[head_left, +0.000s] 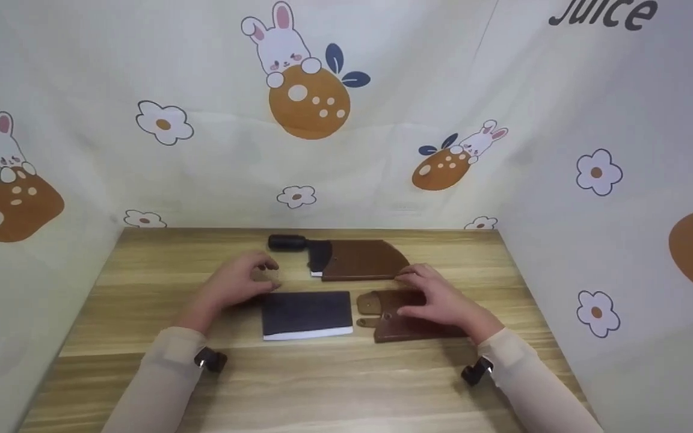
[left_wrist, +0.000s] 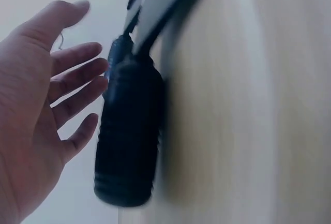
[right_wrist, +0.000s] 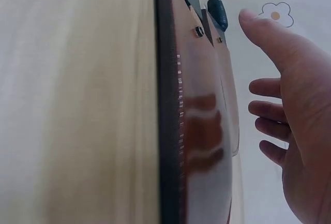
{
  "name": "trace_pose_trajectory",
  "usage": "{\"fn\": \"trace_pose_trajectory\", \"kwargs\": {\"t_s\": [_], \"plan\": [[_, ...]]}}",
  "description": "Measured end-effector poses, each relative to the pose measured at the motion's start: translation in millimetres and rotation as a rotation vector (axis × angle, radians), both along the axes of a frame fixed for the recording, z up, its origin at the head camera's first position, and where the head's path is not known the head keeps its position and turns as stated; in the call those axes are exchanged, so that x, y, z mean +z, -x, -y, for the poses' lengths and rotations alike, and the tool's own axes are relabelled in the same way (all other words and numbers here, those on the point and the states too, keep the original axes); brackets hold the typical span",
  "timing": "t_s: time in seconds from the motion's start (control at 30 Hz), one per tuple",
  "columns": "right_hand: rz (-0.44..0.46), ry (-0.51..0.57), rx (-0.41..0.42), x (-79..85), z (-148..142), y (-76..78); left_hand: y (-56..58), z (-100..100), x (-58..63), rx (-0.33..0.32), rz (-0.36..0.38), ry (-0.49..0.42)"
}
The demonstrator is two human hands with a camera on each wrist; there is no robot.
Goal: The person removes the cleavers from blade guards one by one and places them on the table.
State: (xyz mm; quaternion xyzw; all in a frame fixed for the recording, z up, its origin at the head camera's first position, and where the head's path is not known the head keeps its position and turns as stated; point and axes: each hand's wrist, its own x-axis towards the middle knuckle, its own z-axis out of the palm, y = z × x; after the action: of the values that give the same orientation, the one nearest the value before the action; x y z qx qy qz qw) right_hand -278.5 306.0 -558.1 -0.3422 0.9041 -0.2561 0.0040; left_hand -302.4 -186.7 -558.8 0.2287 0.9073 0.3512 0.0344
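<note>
A cleaver blade, dark with a bright edge [head_left: 307, 316], lies flat in the front middle of the table. My left hand [head_left: 241, 279] hovers by its left end, fingers loosely curved around nothing. The left wrist view shows a ribbed black handle [left_wrist: 129, 136] beside that hand [left_wrist: 36, 94]; in the head view the hand seems to hide it. To the right lies a brown leather sheath [head_left: 406, 325] with snap straps [head_left: 369, 304]. Above it is my right hand [head_left: 440, 297], thumb and fingers spread, apart from the sheath [right_wrist: 201, 131] in the right wrist view.
Behind, a second cleaver sits in a brown sheath [head_left: 361, 258], its black handle [head_left: 287, 242] pointing left. The wood-grain table [head_left: 322, 385] is bounded by printed cloth [head_left: 220, 162] at the back and sides.
</note>
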Motion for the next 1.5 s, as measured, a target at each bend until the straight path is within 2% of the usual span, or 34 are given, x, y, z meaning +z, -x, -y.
{"fn": "trace_pose_trajectory", "kwargs": {"t_s": [0.17, 0.27, 0.4, 0.6, 0.77, 0.9, 1.13, 1.33, 1.5], "plan": [[-0.039, -0.006, -0.015, 2.7, 12.6, 17.4, 17.9, -10.4, 2.5, 0.018, -0.063, 0.013], [-0.048, -0.006, -0.017, 5.2, 20.9, 30.1, 32.2, -17.7, 6.6, 0.020, -0.133, 0.048], [-0.030, -0.029, -0.007, 7.4, 33.0, 47.4, 50.5, -27.9, 10.5, 0.015, -0.191, 0.109], [-0.021, -0.125, -0.013, 10.8, 53.1, 67.6, 76.1, -41.2, 7.6, -0.018, -0.205, 0.201], [0.001, -0.189, -0.035, 11.3, 67.3, 78.6, 90.0, -49.2, 2.3, -0.033, -0.179, 0.249], [0.019, -0.208, -0.050, 9.9, 77.4, 86.9, 96.4, -53.2, -3.0, -0.004, -0.118, 0.247], [0.028, -0.244, -0.049, -1.2, 88.9, 101.5, 100.7, -56.1, -11.3, 0.041, -0.024, 0.173], [0.098, -0.249, -0.036, -10.3, 95.1, 108.5, 100.2, -56.7, -17.9, 0.047, 0.014, 0.116], [0.145, -0.242, -0.040, -16.3, 97.6, 109.6, 100.6, -58.0, -22.0, 0.019, 0.013, 0.072]]}}
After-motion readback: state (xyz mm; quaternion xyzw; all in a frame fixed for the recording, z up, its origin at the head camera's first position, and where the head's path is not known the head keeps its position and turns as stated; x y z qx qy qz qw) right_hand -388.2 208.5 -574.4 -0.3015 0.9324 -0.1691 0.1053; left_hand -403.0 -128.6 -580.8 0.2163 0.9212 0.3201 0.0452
